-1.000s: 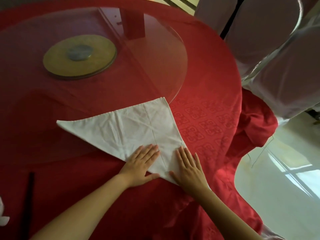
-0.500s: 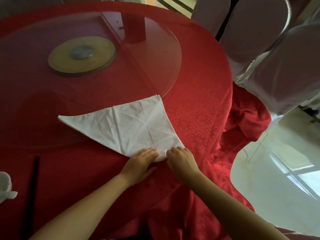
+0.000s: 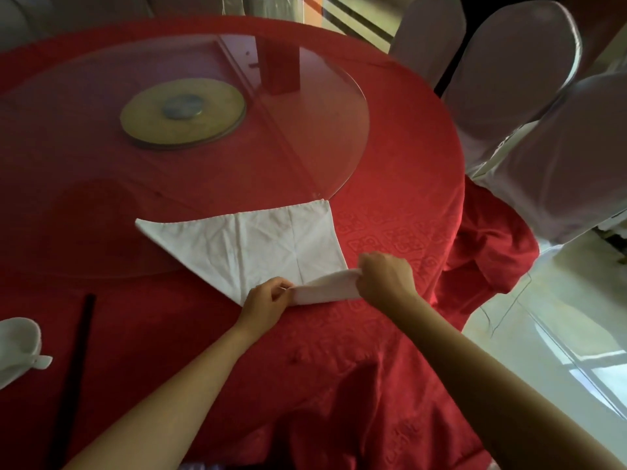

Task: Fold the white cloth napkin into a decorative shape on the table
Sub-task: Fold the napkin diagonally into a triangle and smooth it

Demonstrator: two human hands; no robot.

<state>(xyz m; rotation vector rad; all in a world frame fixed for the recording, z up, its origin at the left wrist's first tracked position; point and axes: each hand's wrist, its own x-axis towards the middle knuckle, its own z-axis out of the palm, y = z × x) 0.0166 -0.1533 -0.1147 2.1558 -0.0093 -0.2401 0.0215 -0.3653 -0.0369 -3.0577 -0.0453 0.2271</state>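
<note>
The white cloth napkin (image 3: 258,245) lies as a creased triangle on the red tablecloth (image 3: 390,232), its far part resting on the glass turntable. The near corner of the napkin is rolled back into a short band. My left hand (image 3: 264,298) pinches the left end of that band. At the band's right end, my right hand (image 3: 383,278) grips the raised fold, lifted a little off the cloth.
A glass turntable (image 3: 305,106) with a round gold hub (image 3: 183,113) fills the table's middle. A white cup (image 3: 17,347) and black chopsticks (image 3: 76,361) sit at the near left. White-covered chairs (image 3: 509,79) stand at the right, where the tablecloth bunches over the edge.
Both hands went from pressing flat on the napkin's near corner to pinching it, and they have turned that corner back into a rolled band. The view has shifted slightly.
</note>
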